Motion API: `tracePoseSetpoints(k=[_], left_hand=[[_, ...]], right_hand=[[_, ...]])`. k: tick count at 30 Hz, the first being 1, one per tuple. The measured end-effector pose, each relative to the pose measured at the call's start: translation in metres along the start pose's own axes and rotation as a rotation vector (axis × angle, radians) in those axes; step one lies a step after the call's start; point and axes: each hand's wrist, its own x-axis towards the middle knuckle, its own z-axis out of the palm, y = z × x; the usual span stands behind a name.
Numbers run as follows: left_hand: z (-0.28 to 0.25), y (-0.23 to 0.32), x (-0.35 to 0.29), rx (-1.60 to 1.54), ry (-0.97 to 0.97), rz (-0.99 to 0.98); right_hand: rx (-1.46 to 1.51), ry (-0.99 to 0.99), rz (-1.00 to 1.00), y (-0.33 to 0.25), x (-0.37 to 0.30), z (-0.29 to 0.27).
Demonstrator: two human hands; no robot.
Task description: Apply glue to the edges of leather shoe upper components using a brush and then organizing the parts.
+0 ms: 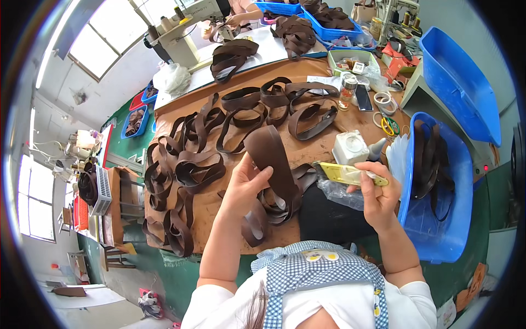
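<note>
A wide dark brown leather-like strap (274, 159) is pinched between the thumb and fingers of my left hand (247, 181). It stands up above the table, its lower part curving down among other brown straps near the front edge. My right hand (376, 192) is closed around a flat yellow-handled tool (341, 174). The tool's dark tip points left toward the strap, apart from it; whether it is a brush I cannot tell. Just beyond the tool stands a white square container (350, 148) with a round top. Crumpled clear plastic (342, 193) lies beneath my right hand.
Several looped brown straps (200, 170) cover the brown tabletop (219, 233). At the right stand a blue bin (444, 241) holding straps, scissors (390, 126), tape rolls (385, 102), a phone (362, 97) and a glass jar (347, 92). Across the table, another person (244, 13) works at a sewing machine (192, 35).
</note>
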Motion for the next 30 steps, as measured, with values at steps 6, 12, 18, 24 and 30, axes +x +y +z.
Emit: tracePoseSetpoints(k=[6, 12, 18, 24, 30], left_hand=[[-0.002, 0.001, 0.001, -0.073, 0.064, -0.109], [0.0, 0.006, -0.003, 0.029, 0.148, -0.187], [-0.007, 0.0, 0.002, -0.037, 0.202, -0.218], [-0.012, -0.007, 0.008, -0.109, 0.216, -0.229], [0.003, -0.012, 0.012, -0.052, 0.191, -0.289]], right_hand=[[-0.1, -0.265, -0.273, -0.005, 0.02, 0.016], [-0.187, -0.413, -0.399, 0.0, 0.026, 0.027], [-0.211, -0.536, -0.404, 0.004, 0.021, 0.023], [-0.193, -0.607, -0.361, 0.006, 0.018, 0.018], [-0.213, -0.524, -0.343, 0.024, 0.021, 0.021]])
